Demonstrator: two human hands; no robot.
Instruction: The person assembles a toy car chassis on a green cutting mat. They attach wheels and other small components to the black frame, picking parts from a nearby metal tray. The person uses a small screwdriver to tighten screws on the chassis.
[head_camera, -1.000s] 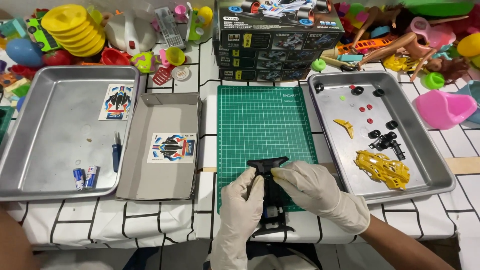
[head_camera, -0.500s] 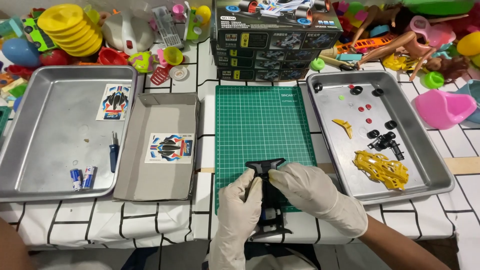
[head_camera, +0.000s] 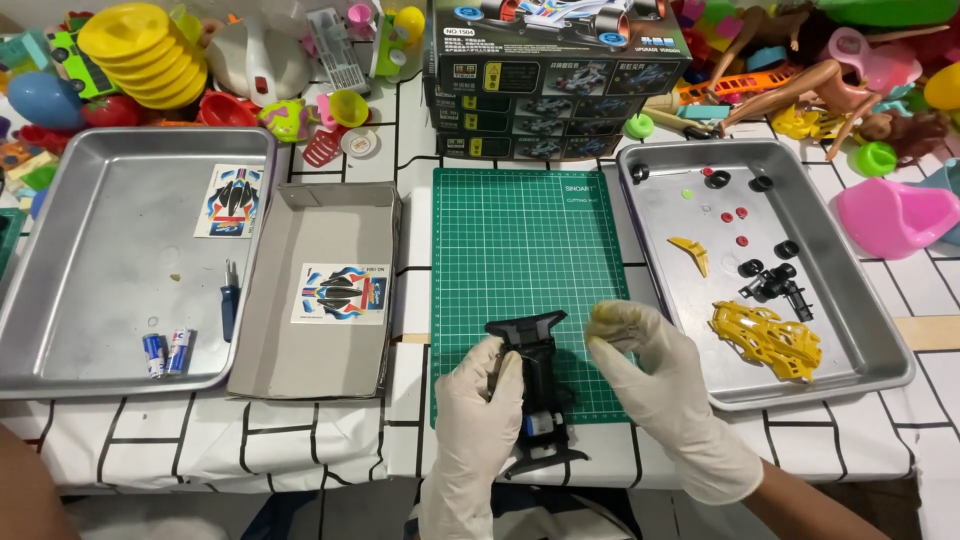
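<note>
Black toy-car chassis (head_camera: 537, 390) lay on the near edge of the green cutting mat (head_camera: 520, 250), lengthwise toward the person. The gloved left hand (head_camera: 482, 420) gripped its left flank, apparently to steady it. The gloved right hand (head_camera: 655, 375) hovered just beside it, fingers loosely curled and holding nothing visible. The right metal tray (head_camera: 850, 290) held a yellow body shell (head_camera: 765, 340), black wheels and small red parts. The left metal tray (head_camera: 60, 250) held a sticker sheet, two batteries (head_camera: 166, 352) and a small screwdriver. The open cardboard lid (head_camera: 330, 220) held another sticker sheet.
</note>
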